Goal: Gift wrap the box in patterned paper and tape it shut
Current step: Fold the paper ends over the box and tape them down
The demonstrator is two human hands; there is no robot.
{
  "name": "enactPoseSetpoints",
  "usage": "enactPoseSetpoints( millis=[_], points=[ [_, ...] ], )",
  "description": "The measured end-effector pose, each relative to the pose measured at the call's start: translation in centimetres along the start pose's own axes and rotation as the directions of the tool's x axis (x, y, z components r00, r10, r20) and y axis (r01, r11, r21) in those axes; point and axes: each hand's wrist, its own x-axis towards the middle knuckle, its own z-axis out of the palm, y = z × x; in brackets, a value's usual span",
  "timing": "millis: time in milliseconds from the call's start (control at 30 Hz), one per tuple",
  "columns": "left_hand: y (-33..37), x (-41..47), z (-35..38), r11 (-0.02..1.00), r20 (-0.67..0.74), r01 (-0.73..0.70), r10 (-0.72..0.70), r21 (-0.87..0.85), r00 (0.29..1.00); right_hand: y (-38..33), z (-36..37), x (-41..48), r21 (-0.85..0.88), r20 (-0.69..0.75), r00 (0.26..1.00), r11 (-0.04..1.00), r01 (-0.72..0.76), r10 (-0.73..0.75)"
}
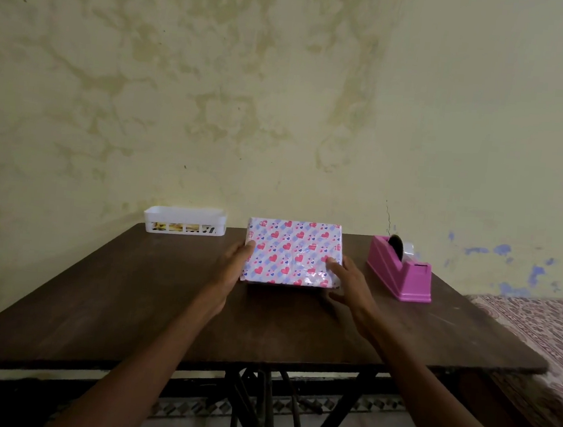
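The box (pixel 292 252), wrapped in white paper with pink and blue hearts, is tilted up off the dark wooden table (pixel 148 297) with its top face toward me. Shiny tape shows near its lower right corner. My left hand (pixel 233 267) grips the box's left edge, thumb on the top face. My right hand (pixel 347 281) holds the right edge, with one finger laid on the top face and the thumb spread out below. A pink tape dispenser (pixel 400 269) with a roll of clear tape stands to the right of the box.
A white slotted plastic basket (pixel 184 225) sits at the table's back left, against the stained wall. A patterned bedspread (pixel 543 338) lies beyond the table's right edge. Black metal table legs show beneath the front edge.
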Motion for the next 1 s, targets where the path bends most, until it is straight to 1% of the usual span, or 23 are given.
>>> enactPoseSetpoints(
  millis=[100, 167, 267, 433, 500, 700, 800, 900, 1000],
  points=[
    [0.4, 0.2, 0.4, 0.999, -0.002, -0.032, 0.032, 0.022, 0.999, 0.0, 0.1, 0.3, -0.049, -0.005, 0.999, 0.998, 0.043, -0.043],
    [0.6, 0.4, 0.8, 0.994, -0.024, -0.064, 0.066, 0.084, 0.998, -0.2, 0.2, 0.8, -0.116, -0.026, 0.996, 0.990, 0.080, -0.083],
    [0.7, 0.9, 1.3, 0.986, -0.045, -0.082, 0.089, 0.145, 0.995, -0.4, 0.3, 1.3, -0.176, -0.051, 0.994, 0.981, 0.084, -0.094],
    [0.9, 2.5, 1.1, 0.991, -0.126, 0.007, 0.010, 0.136, 0.992, -0.5, -0.1, 2.5, -0.214, -0.108, 0.986, 0.972, 0.100, -0.125],
    [0.9, 2.9, 0.9, 0.992, -0.124, 0.024, -0.009, 0.122, 0.992, -0.4, -0.2, 3.1, -0.218, -0.121, 0.984, 0.971, 0.100, -0.129],
    [0.4, 3.1, 1.4, 0.999, -0.087, 0.030, -0.028, 0.030, 0.996, 0.1, 0.1, 4.6, -0.137, -0.114, 0.993, 0.991, -0.011, -0.005],
    [0.8, 3.0, 2.0, 0.998, -0.034, 0.061, -0.061, -0.004, 0.998, 0.1, 0.5, 5.5, -0.093, -0.081, 0.994, 0.993, -0.076, 0.069],
    [0.8, 3.4, 2.2, 0.992, 0.013, 0.122, -0.123, 0.017, 0.992, 0.5, 0.9, 6.4, -0.103, -0.087, 0.994, 0.992, -0.079, 0.070],
    [0.8, 3.8, 2.3, 0.988, -0.003, 0.144, -0.144, 0.045, 0.990, 0.9, 1.1, 6.9, -0.124, -0.109, 0.992, 0.989, -0.084, 0.070]
  ],
)
